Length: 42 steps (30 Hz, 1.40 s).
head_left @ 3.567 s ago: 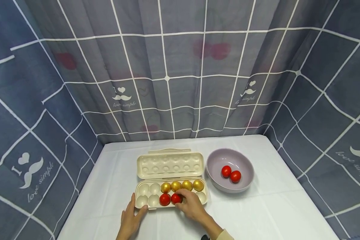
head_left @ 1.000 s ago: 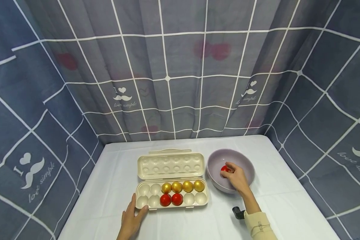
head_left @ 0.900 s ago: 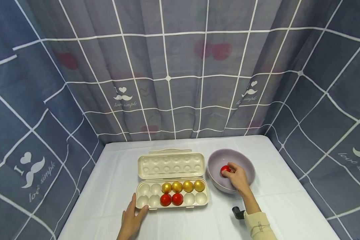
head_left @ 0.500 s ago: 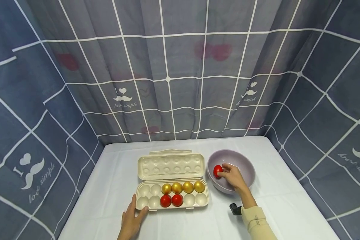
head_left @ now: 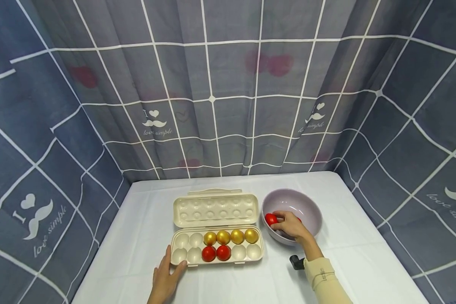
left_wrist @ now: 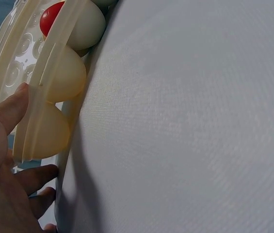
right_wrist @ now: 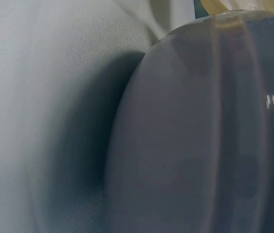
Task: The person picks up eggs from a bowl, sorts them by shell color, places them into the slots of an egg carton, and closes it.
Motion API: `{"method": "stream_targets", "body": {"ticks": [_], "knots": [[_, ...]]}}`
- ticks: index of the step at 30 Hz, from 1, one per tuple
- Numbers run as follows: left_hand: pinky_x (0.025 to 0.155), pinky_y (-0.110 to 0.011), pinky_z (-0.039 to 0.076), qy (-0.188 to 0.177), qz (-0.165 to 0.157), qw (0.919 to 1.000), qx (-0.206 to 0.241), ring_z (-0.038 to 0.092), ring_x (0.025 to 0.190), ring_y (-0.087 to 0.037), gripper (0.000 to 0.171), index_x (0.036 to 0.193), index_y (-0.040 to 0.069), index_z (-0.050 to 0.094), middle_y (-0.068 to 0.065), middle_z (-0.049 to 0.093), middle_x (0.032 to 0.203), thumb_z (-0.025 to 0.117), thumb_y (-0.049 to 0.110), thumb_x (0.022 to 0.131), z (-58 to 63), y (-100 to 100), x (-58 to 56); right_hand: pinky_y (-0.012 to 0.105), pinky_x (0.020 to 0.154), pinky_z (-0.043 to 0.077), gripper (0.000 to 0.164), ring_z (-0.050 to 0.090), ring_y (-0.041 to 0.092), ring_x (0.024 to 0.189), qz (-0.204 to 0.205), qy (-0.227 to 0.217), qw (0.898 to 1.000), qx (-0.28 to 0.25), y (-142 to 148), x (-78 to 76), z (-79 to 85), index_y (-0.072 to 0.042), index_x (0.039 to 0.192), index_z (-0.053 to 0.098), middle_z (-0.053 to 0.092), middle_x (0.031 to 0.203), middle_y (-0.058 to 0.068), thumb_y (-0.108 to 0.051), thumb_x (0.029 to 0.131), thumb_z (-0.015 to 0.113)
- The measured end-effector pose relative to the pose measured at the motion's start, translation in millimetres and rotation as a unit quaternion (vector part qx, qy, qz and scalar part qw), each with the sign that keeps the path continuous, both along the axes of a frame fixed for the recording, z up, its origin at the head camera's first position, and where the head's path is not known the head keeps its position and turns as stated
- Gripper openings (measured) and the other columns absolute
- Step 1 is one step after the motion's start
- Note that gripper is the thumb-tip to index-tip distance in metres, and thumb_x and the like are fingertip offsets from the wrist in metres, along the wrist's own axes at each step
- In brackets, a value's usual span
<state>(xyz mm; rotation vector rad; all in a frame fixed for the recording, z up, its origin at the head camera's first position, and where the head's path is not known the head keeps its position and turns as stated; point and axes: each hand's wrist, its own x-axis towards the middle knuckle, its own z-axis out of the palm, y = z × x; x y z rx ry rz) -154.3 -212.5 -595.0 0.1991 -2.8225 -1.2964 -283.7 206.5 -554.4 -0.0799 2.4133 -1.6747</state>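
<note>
In the head view my right hand [head_left: 290, 224] reaches into a mauve bowl [head_left: 309, 209] and holds a red egg [head_left: 270, 219] against its left inner wall. A second red egg [head_left: 299, 219] peeks out behind that hand. My left hand [head_left: 165, 277] holds the front left corner of a cream egg carton [head_left: 182, 240], thumb on the front edge and fingers along the end; the left wrist view shows the thumb [left_wrist: 15, 107] at the carton's rim. Inside sit gold eggs [head_left: 223, 237] in the back row and two red eggs [head_left: 208, 253] in the front row.
The carton's lid [head_left: 215, 210] lies folded back behind the base. Both carton and bowl stand on a white-covered table [head_left: 148, 211], with grey checked curtains [head_left: 232, 126] around it. A black device [head_left: 297, 262] sits at the right sleeve.
Earlier my right hand set a red egg in the carton's front row and went to the bowl. Since then it has moved a red egg leftward to the bowl's wall. My left hand stays put.
</note>
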Motion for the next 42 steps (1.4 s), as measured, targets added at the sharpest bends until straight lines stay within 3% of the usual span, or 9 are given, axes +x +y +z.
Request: {"method": "stream_targets", "body": {"ticks": [7, 20, 30, 35, 42], "knots": [[0.106, -0.075, 0.005, 0.0, 0.002, 1.0, 0.0, 0.023, 0.138, -0.055, 0.086, 0.152, -0.01, 0.016, -0.039, 0.028, 0.148, 0.062, 0.037, 0.098, -0.6, 0.1, 0.2, 0.031, 0.079, 0.051, 0.042, 0.061, 0.026, 0.096, 0.019, 0.008, 0.999, 0.03, -1.1, 2.6, 2.0, 0.01, 0.117, 0.061, 0.067, 0.106, 0.014, 0.006, 0.076, 0.072], [0.105, -0.076, 0.005, -0.003, 0.003, 1.0, -0.002, 0.023, 0.138, -0.054, 0.086, 0.152, -0.01, 0.016, -0.039, 0.028, 0.148, 0.062, 0.037, 0.098, -0.3, 0.2, 0.2, 0.027, 0.076, 0.053, 0.043, 0.062, 0.027, 0.095, 0.033, 0.023, 0.999, -0.012, 0.4, 2.2, -2.2, 0.016, 0.117, 0.057, 0.066, 0.105, 0.02, 0.009, 0.078, 0.071], [0.105, -0.076, 0.005, -0.006, 0.003, 1.0, -0.003, 0.022, 0.138, -0.055, 0.086, 0.152, -0.01, 0.015, -0.039, 0.026, 0.149, 0.06, 0.039, 0.098, 1.4, 0.0, -0.7, 0.03, 0.081, 0.052, 0.043, 0.064, 0.03, 0.096, -0.037, 0.048, 0.998, -0.029, -1.0, 3.1, 3.2, 0.009, 0.111, 0.059, 0.065, 0.103, 0.018, 0.004, 0.074, 0.08], [0.106, -0.076, 0.005, -0.01, 0.004, 0.9999, -0.003, 0.022, 0.138, -0.055, 0.086, 0.152, -0.01, 0.015, -0.039, 0.026, 0.149, 0.06, 0.039, 0.098, 0.8, -0.6, -0.8, 0.026, 0.081, 0.051, 0.041, 0.062, 0.029, 0.096, -0.064, 0.055, 0.996, -0.033, -2.2, 6.2, 8.4, 0.008, 0.111, 0.057, 0.063, 0.104, 0.019, 0.003, 0.076, 0.078], [0.106, -0.076, 0.005, -0.008, 0.003, 1.0, 0.002, 0.021, 0.138, -0.056, 0.086, 0.152, -0.011, 0.015, -0.04, 0.026, 0.149, 0.061, 0.038, 0.098, 0.8, 0.0, -0.3, 0.022, 0.08, 0.051, 0.044, 0.061, 0.025, 0.095, -0.089, 0.07, 0.99, -0.082, -2.0, 8.0, 9.5, 0.006, 0.118, 0.053, 0.06, 0.108, 0.02, 0.002, 0.08, 0.076]]}}
